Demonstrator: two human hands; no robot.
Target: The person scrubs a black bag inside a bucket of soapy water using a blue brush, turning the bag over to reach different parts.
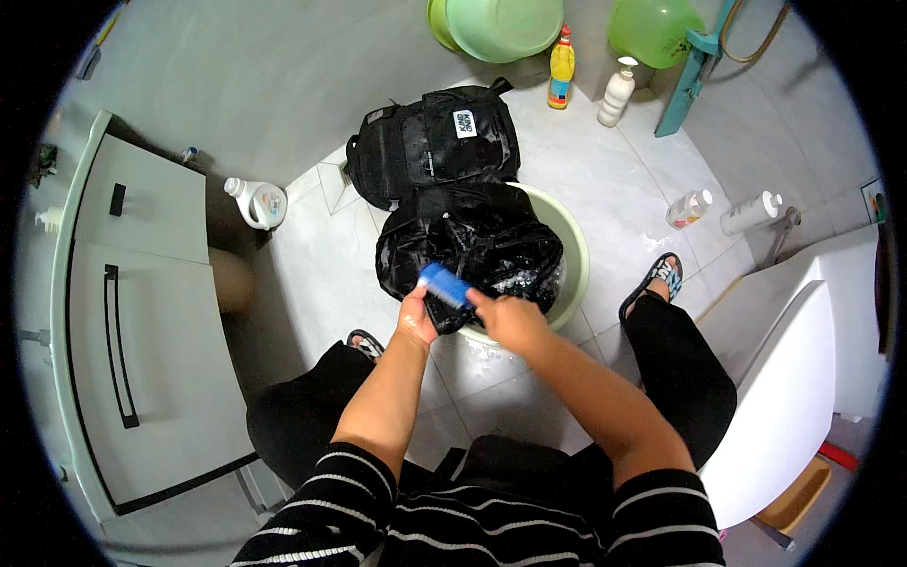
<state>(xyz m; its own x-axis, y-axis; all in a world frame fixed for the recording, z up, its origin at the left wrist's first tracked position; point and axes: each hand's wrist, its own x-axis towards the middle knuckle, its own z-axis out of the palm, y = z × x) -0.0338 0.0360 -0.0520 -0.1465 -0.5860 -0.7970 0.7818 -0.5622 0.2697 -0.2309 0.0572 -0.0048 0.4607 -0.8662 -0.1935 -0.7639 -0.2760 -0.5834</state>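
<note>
My right hand [513,323] is closed around the end of a blue scrub brush [444,284], which looks smeared by motion. Its bristled part lies over the near left side of a wet black bag [463,227]. At that same near edge, my left hand [416,317] grips the bag's fabric, close to the brush head. The bag is draped in and over a pale green basin [574,250], hiding most of it. White suds show on the fabric at the right. Just beyond lies a black backpack [430,142] with a white patch, on the floor.
A white jug [257,203] stands by the grey cabinet [156,312] at left. Against the far wall are a yellow bottle [561,71], a white pump bottle [617,93] and green basins [503,26]. Two bottles [689,209] stand at right, before a white toilet [784,397].
</note>
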